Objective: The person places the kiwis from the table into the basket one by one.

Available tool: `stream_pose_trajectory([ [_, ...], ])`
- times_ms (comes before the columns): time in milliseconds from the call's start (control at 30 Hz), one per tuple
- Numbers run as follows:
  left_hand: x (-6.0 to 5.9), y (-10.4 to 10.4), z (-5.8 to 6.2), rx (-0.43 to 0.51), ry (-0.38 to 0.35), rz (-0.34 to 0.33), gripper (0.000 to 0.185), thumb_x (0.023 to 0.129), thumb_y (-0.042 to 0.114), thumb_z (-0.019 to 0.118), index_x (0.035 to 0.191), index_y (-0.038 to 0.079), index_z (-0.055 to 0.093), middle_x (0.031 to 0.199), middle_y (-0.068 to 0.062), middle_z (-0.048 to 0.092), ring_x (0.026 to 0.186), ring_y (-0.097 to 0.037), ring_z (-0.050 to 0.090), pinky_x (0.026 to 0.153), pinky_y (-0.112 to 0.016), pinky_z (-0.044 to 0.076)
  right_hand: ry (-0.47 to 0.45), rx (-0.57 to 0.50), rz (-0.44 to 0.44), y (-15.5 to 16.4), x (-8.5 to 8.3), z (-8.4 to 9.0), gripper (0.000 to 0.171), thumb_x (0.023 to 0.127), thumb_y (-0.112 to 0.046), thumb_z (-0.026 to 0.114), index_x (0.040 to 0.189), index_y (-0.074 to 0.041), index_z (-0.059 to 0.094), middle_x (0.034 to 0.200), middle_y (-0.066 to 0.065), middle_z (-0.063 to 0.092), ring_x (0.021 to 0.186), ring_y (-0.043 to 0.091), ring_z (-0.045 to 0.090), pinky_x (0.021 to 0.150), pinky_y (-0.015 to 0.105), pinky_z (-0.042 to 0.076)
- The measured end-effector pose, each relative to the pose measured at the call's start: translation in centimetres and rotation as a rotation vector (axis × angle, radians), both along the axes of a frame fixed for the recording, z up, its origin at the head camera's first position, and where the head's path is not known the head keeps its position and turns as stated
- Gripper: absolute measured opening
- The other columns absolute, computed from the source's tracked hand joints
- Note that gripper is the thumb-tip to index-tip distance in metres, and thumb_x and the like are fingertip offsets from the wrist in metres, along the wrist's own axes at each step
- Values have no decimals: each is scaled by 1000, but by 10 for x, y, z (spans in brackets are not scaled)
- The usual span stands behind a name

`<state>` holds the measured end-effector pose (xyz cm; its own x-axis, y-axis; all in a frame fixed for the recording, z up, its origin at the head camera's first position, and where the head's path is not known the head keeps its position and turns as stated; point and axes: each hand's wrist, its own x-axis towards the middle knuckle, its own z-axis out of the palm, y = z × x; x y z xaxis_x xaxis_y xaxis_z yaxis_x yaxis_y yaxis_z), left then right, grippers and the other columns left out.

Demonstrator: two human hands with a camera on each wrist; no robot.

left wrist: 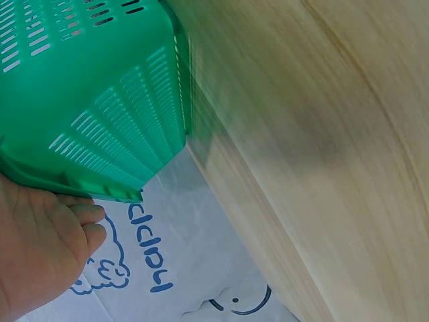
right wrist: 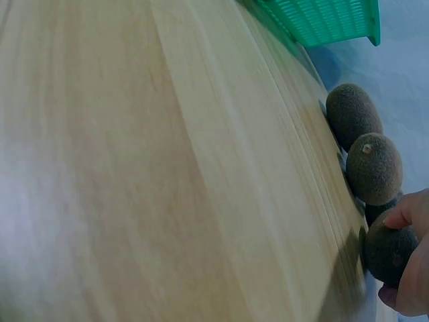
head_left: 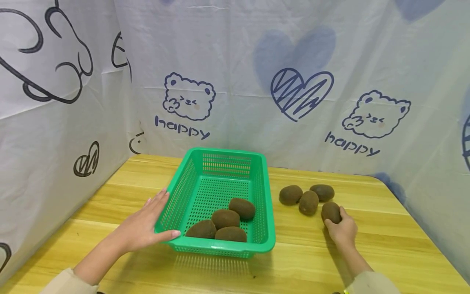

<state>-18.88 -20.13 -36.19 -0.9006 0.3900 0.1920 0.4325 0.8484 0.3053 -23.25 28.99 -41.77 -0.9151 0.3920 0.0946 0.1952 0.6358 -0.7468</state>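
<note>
A: Which step is in hand?

B: Moving kiwis into the green basket, judging by the layout. Four kiwis lie in the basket's near end; four more sit on the table to its right. The right hand has its fingers curled round the nearest loose kiwi, which rests on the table; the right wrist view shows thumb and fingers closed on it.

A: And the left hand?

B: The left hand lies flat against the basket's left wall, fingers straight, thumb along the near rim. It grips nothing; it braces the basket.

A: What does the next move call for?

B: Probably a lift clear of the three neighbouring kiwis, then a carry leftward over the basket's right rim.
</note>
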Motion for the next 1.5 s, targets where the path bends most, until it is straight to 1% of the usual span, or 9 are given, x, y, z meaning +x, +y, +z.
stream_pose_trajectory([
  [100,1,0,0,1,0,3,100,81,60,57,147,-3,15,155,-20,9,141,-40,15,113,-56,19,-14,-1,18,2,1,0,70,84,-5,51,144,6,18,139,40,26,124,56,30,103,61,33],
  [200,2,0,0,4,4,2,100,81,60,56,147,-3,15,155,-20,10,141,-40,16,113,-56,19,-16,-7,28,3,2,0,70,85,-6,52,144,6,17,140,40,25,125,56,29,104,61,32],
  [467,3,0,1,11,7,-7,99,81,60,57,147,-2,16,155,-20,12,141,-40,17,112,-56,20,25,24,-14,8,3,-4,67,86,-13,58,142,8,26,140,37,29,125,54,31,105,60,31],
  [633,3,0,1,11,7,-8,99,81,59,57,147,-2,16,155,-20,12,141,-40,17,112,-56,20,25,28,-13,11,3,-4,66,86,-14,58,141,8,29,139,37,31,125,54,32,104,59,32],
  [833,3,0,1,10,3,-9,99,81,59,56,147,-2,16,155,-20,11,140,-40,17,113,-56,20,17,13,5,15,4,-2,66,86,-14,58,141,7,29,140,36,31,125,54,33,104,58,33],
  [1033,4,0,2,13,1,-9,98,82,59,56,147,-3,16,154,-21,12,140,-41,17,113,-56,20,14,-13,59,15,5,8,68,87,-16,59,143,5,27,144,32,28,128,51,32,104,57,34],
  [1167,3,0,1,9,8,-9,98,82,59,56,147,-3,16,154,-21,12,140,-41,18,113,-56,20,-2,-4,100,13,7,17,70,88,-19,58,144,3,24,145,31,26,128,51,32,103,57,37],
  [1267,2,0,0,5,11,-10,99,82,59,56,147,-3,16,154,-21,11,140,-40,17,113,-55,20,5,21,132,11,8,23,70,89,-23,59,145,1,24,145,31,28,128,50,33,101,56,39],
  [1500,2,0,1,4,2,-8,99,82,60,56,147,-3,16,155,-21,11,141,-40,16,113,-55,19,98,91,203,5,10,40,68,89,-25,61,142,3,31,142,31,35,125,48,38,97,55,43],
])
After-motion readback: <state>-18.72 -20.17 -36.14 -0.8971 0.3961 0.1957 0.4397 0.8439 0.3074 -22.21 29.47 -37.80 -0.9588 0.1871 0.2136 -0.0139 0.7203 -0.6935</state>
